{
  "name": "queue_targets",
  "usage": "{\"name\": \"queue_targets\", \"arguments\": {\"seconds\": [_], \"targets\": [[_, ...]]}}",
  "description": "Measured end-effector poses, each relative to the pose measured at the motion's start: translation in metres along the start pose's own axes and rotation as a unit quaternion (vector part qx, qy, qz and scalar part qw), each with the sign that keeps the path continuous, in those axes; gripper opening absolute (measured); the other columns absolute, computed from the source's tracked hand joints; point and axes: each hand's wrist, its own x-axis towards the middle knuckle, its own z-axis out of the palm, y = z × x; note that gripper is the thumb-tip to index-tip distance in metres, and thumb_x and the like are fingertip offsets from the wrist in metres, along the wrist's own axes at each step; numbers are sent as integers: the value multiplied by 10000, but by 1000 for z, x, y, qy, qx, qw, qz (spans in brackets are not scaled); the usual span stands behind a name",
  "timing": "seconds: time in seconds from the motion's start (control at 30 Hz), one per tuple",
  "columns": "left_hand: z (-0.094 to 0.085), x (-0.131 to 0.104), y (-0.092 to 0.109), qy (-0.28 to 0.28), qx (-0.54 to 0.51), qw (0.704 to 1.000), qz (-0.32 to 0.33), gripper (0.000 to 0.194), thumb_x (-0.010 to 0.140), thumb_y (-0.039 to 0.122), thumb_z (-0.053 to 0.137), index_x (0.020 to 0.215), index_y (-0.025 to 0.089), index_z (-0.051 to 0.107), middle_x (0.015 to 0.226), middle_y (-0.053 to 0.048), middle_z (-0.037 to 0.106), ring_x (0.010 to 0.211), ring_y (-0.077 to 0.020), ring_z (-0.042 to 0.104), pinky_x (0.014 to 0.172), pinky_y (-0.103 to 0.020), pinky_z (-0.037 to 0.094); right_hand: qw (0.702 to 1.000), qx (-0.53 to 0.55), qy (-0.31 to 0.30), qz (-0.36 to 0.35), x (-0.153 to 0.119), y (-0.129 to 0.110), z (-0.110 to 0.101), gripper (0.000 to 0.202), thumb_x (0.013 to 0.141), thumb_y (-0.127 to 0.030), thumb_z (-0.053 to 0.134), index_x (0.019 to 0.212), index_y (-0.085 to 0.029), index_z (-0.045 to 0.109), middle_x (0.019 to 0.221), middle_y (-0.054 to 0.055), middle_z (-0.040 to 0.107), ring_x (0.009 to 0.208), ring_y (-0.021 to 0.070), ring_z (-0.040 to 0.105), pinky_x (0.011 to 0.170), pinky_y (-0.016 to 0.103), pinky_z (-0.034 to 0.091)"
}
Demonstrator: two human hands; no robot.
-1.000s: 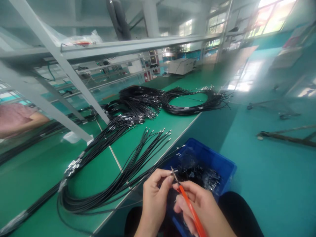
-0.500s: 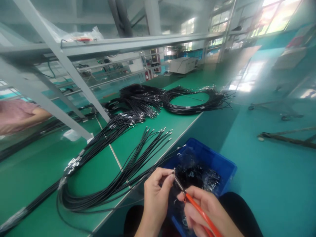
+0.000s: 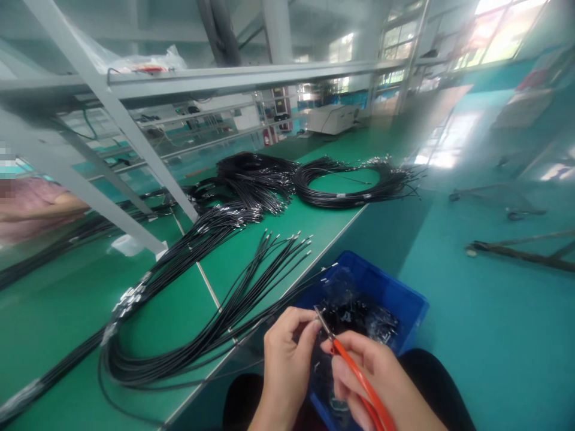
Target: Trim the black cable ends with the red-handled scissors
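My right hand (image 3: 375, 371) is wrapped round orange-handled pliers (image 3: 357, 371), whose narrow metal jaws point up and left. My left hand (image 3: 290, 353) pinches something small at the jaws' tip; fingers and size hide what it is. Both hands are above a blue bin (image 3: 411, 305) that holds dark parts and clear plastic bags. Left of my hands, a bundle of black cables (image 3: 179, 359) with bright metal ends curves over the green table (image 3: 148, 335), some cables reaching past its edge to the bin.
Coiled black cables (image 3: 341, 200) and a cable pile (image 3: 251, 173) lie farther back on the table. Grey shelf posts (image 3: 135, 126) rise at the left, with a person's arm (image 3: 49, 209) beyond. A wheeled stand's leg (image 3: 516, 254) is on the floor at right.
The pliers and my right hand have shifted slightly left, and the jaws' tip sits a little differently at my left fingertips. My left hand keeps its pinch.
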Motion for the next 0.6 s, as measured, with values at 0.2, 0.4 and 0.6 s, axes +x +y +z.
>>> {"name": "queue_targets", "arguments": {"seconds": [0.2,0.4,0.6], "targets": [[2,3,-4,-4,47,999,24,123,784,177,567,749,200,682,712,-17,662,676,-178,614,637,-257,457,991,-100,81,-48,-4,12,-7,202,606,-201,732,754,-161,600,534,-41,570,439,79,492,434,180,366],[1,-4,4,-25,100,994,45,91,771,173,592,716,202,660,681,-7,629,641,-164,595,597,-237,433,951,-44,236,-193,0,8,-7,341,631,-235,728,935,-207,575,694,-10,613,639,149,568,590,247,459],[4,-12,8,-60,161,983,69,130,773,158,568,654,195,607,639,-3,580,599,-151,553,556,-228,397,954,10,222,-202,14,-6,5,285,719,-288,674,949,-206,527,668,-47,564,508,89,506,492,205,426]]}}
